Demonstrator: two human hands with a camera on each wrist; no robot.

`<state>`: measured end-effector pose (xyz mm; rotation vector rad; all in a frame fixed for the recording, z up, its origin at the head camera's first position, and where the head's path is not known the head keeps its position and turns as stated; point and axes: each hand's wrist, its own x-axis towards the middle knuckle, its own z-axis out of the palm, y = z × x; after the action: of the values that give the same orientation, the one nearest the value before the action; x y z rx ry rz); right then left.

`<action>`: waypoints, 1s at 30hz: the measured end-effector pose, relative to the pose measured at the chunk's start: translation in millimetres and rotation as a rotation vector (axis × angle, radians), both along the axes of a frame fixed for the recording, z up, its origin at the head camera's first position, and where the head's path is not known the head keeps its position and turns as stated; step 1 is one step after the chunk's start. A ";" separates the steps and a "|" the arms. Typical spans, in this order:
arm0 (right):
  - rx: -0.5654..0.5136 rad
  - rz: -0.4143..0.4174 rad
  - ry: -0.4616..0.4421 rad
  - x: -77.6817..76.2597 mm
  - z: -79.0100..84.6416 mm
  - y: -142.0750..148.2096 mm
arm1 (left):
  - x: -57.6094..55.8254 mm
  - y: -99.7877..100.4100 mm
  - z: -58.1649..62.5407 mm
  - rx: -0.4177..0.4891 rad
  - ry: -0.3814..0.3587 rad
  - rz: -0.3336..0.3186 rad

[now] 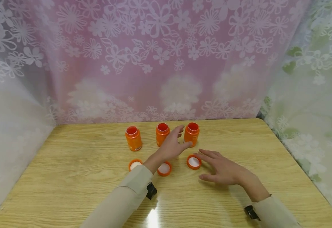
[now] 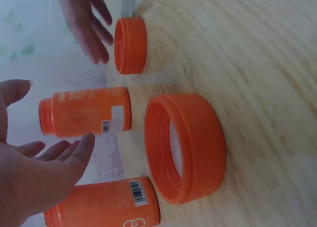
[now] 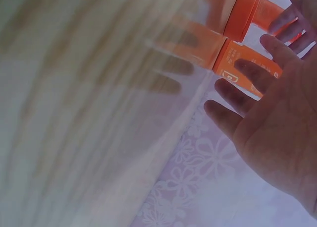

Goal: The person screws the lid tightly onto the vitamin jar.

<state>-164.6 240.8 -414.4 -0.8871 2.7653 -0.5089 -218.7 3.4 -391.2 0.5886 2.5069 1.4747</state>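
Observation:
Three orange jars without lids stand in a row: a left jar (image 1: pixel 133 138), a middle jar (image 1: pixel 160 136) and a right jar (image 1: pixel 192 135). In front of them lie three orange lids with pale insides turned up: a left lid (image 1: pixel 135 164), a middle lid (image 1: pixel 164 168) and a right lid (image 1: pixel 194 162). My left hand (image 1: pixel 171 145) reaches over the middle lid, thumb and fingers spread towards the right jar; it grips nothing and partly hides the middle jar. Fingers extended, my right hand (image 1: pixel 225 169) hovers beside the right lid, holding nothing; contact with that lid cannot be told.
Everything stands on a light wood-grain table (image 1: pixel 77 177). A pink flowered curtain (image 1: pixel 154 63) hangs along its back edge, and pale flowered sheets (image 1: pixel 319 104) hang at both sides. Each sleeve has a small black device near the wrist.

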 end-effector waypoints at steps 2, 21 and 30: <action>0.000 0.014 0.002 -0.5 0.6 -2.4 | -5.4 3.7 -2.4 0.006 -0.020 0.003; -0.005 0.097 0.005 -10.8 -1.5 -24.8 | -41.3 26.0 -21.2 -0.025 -0.041 0.064; -0.005 0.134 0.016 -12.6 -1.3 -31.8 | -46.1 17.5 -33.2 0.023 -0.046 -0.057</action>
<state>-177.3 209.1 -415.7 -1.0732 2.6954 -0.4869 -264.8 20.8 -424.5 0.6174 2.4207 1.4816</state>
